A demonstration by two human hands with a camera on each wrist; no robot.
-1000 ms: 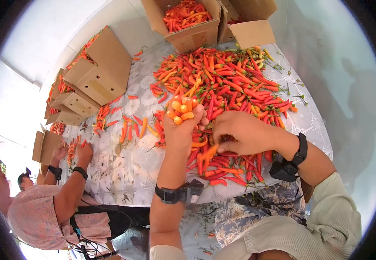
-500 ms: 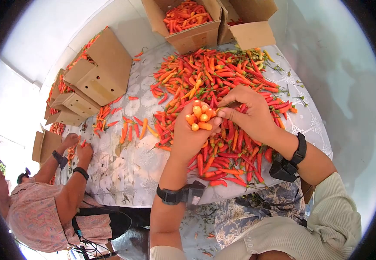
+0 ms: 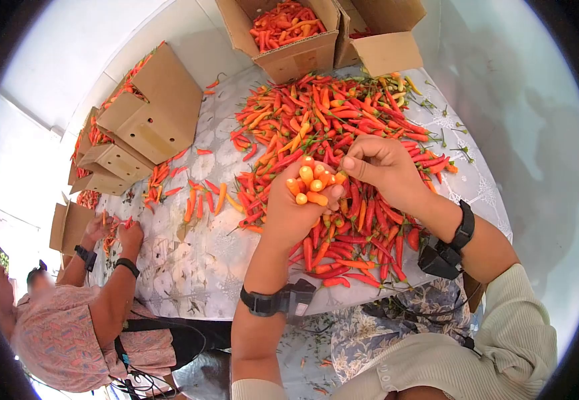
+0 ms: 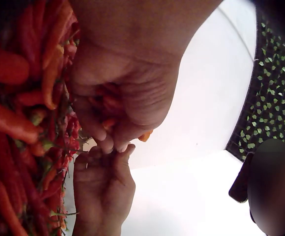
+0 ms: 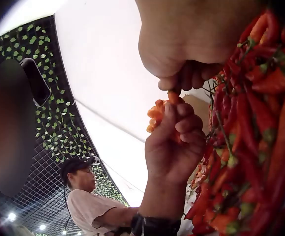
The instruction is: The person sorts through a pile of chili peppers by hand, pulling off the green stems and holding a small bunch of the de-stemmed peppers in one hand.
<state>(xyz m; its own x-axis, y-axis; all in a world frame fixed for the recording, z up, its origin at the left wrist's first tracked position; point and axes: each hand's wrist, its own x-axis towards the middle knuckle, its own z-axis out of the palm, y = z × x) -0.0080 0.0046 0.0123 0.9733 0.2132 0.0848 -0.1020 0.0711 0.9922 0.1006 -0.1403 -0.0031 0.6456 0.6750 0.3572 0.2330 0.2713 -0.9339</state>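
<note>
Right hand point(image 3: 388, 172) edges away; left hand point(image 3: 291, 212) grips orange chillies point(image 3: 307, 176), nearest chilli point(image 5: 174, 98) aimed at right fingertips, apparently pinching its stem.

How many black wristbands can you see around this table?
4 visible: left wrist's black band, right wrist's black band, the pink-shirted neighbour's first band and second band. More may be hidden.

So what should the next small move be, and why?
Probably a gentle pull by the right hand at the top of the nearest orange chili: its fingers meet that end, while other chilies in the left hand show pale, stemless tops.
</note>
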